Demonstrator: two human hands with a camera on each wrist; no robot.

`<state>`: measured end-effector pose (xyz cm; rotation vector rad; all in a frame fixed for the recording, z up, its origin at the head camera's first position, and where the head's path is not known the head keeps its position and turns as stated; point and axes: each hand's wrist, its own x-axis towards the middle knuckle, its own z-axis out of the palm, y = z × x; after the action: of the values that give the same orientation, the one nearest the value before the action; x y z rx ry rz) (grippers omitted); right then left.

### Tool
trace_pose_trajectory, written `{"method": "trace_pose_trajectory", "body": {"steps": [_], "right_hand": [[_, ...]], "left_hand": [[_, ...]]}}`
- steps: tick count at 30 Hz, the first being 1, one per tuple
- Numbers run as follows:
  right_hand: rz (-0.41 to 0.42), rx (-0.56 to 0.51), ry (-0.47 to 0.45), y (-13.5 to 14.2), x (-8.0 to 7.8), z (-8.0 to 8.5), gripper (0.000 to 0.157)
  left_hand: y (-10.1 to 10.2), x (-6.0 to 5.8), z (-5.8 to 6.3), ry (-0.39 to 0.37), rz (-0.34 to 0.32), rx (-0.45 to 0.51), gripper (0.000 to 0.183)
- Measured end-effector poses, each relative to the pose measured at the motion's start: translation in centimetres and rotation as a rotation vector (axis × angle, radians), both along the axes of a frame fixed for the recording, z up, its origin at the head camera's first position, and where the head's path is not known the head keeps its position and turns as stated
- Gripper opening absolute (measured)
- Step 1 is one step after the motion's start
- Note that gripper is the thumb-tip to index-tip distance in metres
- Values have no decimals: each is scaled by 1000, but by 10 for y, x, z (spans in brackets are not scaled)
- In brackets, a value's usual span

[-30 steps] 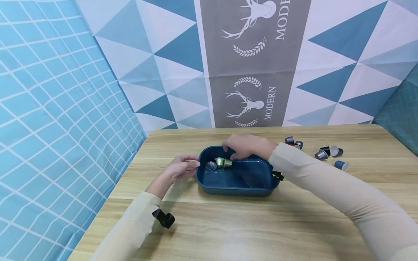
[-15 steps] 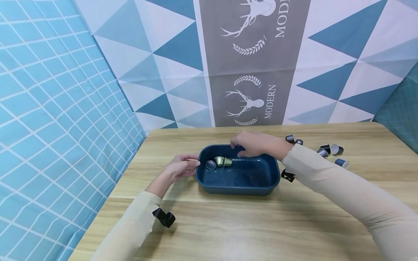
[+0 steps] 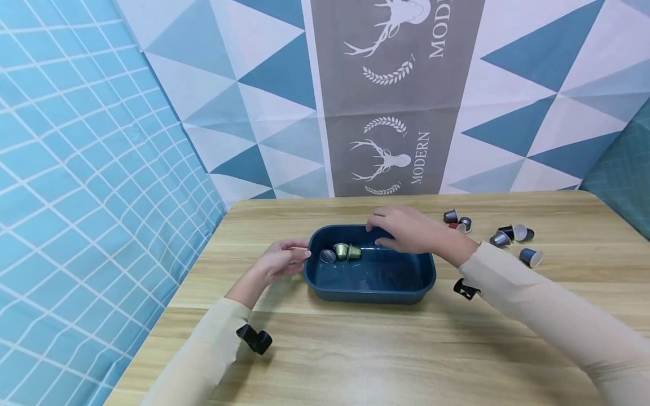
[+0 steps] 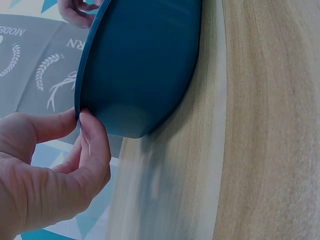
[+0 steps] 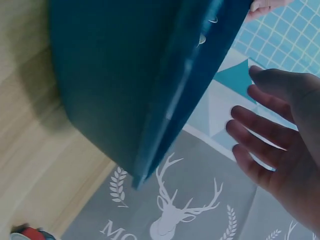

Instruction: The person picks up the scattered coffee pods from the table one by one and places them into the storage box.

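Note:
A dark blue plastic bin [image 3: 370,297] with rounded corners sits upright on the table. Inside its left end lie two light green coffee capsules [image 3: 341,251] and one silver-rimmed capsule [image 3: 328,256]. Thumb and index finger of my left hand [image 4: 55,170] pinch the rim of the bin at its left end. Above the bin's back right part hovers my right hand [image 3: 406,228], fingers loosely spread and holding nothing. In the right wrist view, a gap shows between the fingers [image 5: 260,125] and the bin wall.
To the right of the bin, several loose capsules lie in a group with a dark one [image 3: 450,216], another group with a silver one [image 3: 500,239], and a blue one [image 3: 531,257] nearer me. Patterned cloth [image 3: 279,113] hangs behind the wooden table [image 3: 355,349].
My right hand has moved rightward from over the capsules toward the bin's right side, with its fingers loose. The left hand stays at the rim; the capsules in the bin have not moved.

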<state>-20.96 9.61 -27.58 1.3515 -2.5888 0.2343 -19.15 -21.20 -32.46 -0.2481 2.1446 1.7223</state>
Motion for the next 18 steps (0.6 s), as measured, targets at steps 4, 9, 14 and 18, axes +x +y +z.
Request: {"method": "trace_pose_trajectory", "body": {"steps": [4, 9, 14, 18], "right_hand": [[22, -53, 65, 4, 2, -5, 27], [31, -87, 134, 8, 6, -11, 28], [50, -113, 165, 13, 9, -16, 28], [56, -137, 182, 22, 11, -19, 28]], "left_hand": [[-1, 0, 0, 5, -7, -6, 41], [-3, 1, -1, 17, -17, -33, 41], [-4, 2, -1, 13, -25, -24, 42], [-1, 1, -1, 9, -32, 12, 43]]}}
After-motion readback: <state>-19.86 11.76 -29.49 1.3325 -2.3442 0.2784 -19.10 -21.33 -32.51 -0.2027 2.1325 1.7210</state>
